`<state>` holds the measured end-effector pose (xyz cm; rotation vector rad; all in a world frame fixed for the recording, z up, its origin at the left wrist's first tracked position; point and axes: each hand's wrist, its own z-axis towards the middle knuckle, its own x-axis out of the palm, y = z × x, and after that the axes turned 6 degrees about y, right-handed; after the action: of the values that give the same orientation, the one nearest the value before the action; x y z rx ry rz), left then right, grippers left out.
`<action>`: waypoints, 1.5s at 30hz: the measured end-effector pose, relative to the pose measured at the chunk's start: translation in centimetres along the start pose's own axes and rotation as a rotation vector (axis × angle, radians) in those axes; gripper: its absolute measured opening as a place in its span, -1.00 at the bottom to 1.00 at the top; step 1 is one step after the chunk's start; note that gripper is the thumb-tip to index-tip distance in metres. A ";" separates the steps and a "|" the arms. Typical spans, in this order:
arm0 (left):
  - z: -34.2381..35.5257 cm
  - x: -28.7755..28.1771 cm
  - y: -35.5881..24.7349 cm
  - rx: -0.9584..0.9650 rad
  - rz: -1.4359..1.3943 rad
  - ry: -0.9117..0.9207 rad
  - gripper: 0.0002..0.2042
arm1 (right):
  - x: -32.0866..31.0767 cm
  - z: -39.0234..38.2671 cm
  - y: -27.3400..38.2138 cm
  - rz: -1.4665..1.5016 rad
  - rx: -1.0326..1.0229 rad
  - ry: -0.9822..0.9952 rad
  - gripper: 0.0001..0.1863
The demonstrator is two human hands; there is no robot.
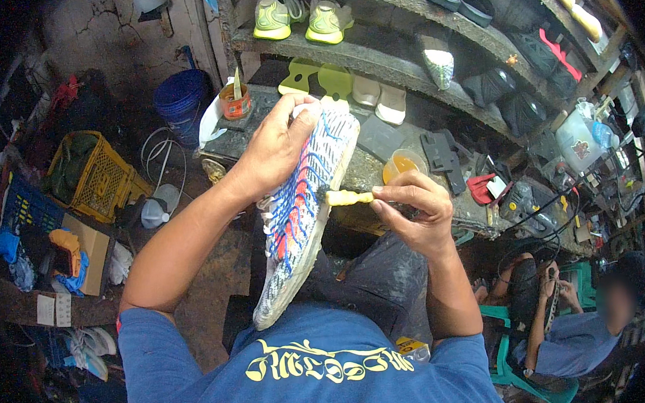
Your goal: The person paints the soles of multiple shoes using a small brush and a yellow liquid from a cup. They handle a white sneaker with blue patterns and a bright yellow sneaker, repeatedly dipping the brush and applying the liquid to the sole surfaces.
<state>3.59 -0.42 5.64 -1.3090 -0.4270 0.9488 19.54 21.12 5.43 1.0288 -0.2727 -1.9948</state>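
Observation:
A knit sneaker, white and black with blue and red strands, is held tilted in front of my chest. My left hand is closed round its upper end, with the thumb on top. My right hand pinches a short yellow-handled brush between thumb and fingers. The brush's far end meets the edge of the sneaker's pale sole; its bristles are too small to make out. Just beyond the right hand stands a round tub of amber liquid on the workbench.
An orange tub with a stick in it stands on the workbench. Shelves behind hold grey-and-lime sneakers and other footwear. A yellow crate and blue bucket are at left. Another person sits at right, holding a shoe.

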 end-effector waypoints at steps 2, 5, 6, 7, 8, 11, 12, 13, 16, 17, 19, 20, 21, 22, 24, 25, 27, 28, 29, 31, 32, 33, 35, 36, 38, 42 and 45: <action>0.0 0.0 0.1 0.016 0.031 -0.022 -0.66 | 0.2 -0.1 0.1 0.018 -0.001 0.014 -0.81; -0.1 -0.1 -0.1 -0.001 0.031 -0.027 -0.67 | 0.1 -0.2 0.2 0.080 0.013 0.060 -0.81; -0.1 -0.1 -0.1 -0.003 0.021 -0.029 -0.67 | -0.1 -0.2 0.3 0.118 0.035 0.085 -0.82; -0.1 -0.1 -0.2 0.005 0.024 -0.021 -0.67 | -0.3 -0.2 0.4 0.161 0.038 0.119 -0.82; -0.1 -0.1 -0.3 0.019 0.026 -0.018 -0.67 | -0.5 0.0 0.3 0.143 0.045 0.062 -0.81; 0.0 0.1 -0.4 0.049 0.016 -0.008 -0.66 | -0.7 0.3 0.4 0.067 0.118 -0.089 -0.80; 0.0 0.1 -0.4 0.058 0.012 -0.005 -0.65 | -0.6 0.3 0.6 0.049 0.113 -0.038 -0.81; 0.1 0.1 -0.3 0.056 0.015 -0.017 -0.65 | -0.7 0.3 0.6 0.053 0.090 -0.016 -0.81; 0.2 0.1 -0.1 0.041 0.006 -0.052 -0.64 | -0.6 0.1 0.9 0.104 0.053 0.195 -0.82; 0.2 0.2 0.0 0.031 -0.010 -0.063 -0.64 | -0.6 0.0 1.0 0.211 0.071 0.241 -0.82; 0.4 0.4 0.1 0.028 -0.071 -0.069 -0.63 | -0.6 0.0 0.7 0.326 0.065 0.188 -0.81; 0.5 0.6 0.1 0.034 -0.118 -0.064 -0.61 | -0.3 0.1 0.4 0.339 0.078 0.110 -0.80; 0.6 0.9 0.0 0.022 -0.161 -0.066 -0.60 | -0.1 0.1 0.1 0.380 0.102 0.003 -0.80; 0.7 1.1 0.0 0.044 -0.189 -0.050 -0.60 | 0.5 0.2 -0.2 0.387 0.107 -0.067 -0.82; 0.9 1.6 -0.1 0.041 -0.245 -0.028 -0.61 | 1.9 0.4 -0.9 0.397 0.103 -0.115 -0.83; 1.0 1.8 -0.2 0.067 -0.213 -0.039 -0.61 | 2.5 0.4 -1.2 0.396 0.107 -0.133 -0.83; 1.2 1.7 -0.3 0.123 -0.156 -0.058 -0.62 | 3.2 0.3 -1.5 0.400 0.083 -0.104 -0.80; 1.3 1.6 -0.4 0.097 -0.169 -0.059 -0.62 | 3.1 0.0 -1.5 0.410 0.097 -0.085 -0.80; 1.3 1.5 -0.5 0.096 -0.186 -0.062 -0.62 | 2.8 -0.2 -1.5 0.420 0.096 -0.043 -0.79; 1.2 1.2 -0.5 0.108 -0.174 -0.066 -0.62 | 1.6 -0.6 -1.3 0.416 0.102 -0.029 -0.79; 1.2 1.1 -0.6 0.123 -0.147 -0.066 -0.61 | 0.7 -0.7 -1.2 0.429 0.114 -0.048 -0.79; 1.2 1.0 -0.7 0.115 -0.126 -0.068 -0.61 | 0.1 -0.7 -1.1 0.464 0.087 -0.079 -0.79; 1.1 1.2 -0.8 0.143 -0.103 -0.055 -0.61 | -0.7 -0.6 -1.0 0.324 0.117 -0.218 -0.79; 1.1 1.3 -0.9 0.150 -0.093 -0.052 -0.61 | -0.9 -0.5 -0.9 0.218 0.123 -0.200 -0.79; 1.1 1.5 -1.1 0.165 -0.083 -0.087 -0.61 | -0.6 -0.5 -0.6 0.106 0.093 -0.148 -0.80; 1.0 1.5 -1.2 0.136 -0.113 -0.134 -0.62 | 0.1 -1.2 0.3 0.204 0.130 0.020 -0.82; 0.9 1.4 -1.2 0.091 -0.176 -0.110 -0.61 | -0.4 -1.4 0.7 0.254 0.134 -0.034 -0.81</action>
<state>4.13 1.31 6.61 -1.1216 -0.5679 0.8841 21.12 21.23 5.13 0.9899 -0.5348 -1.7842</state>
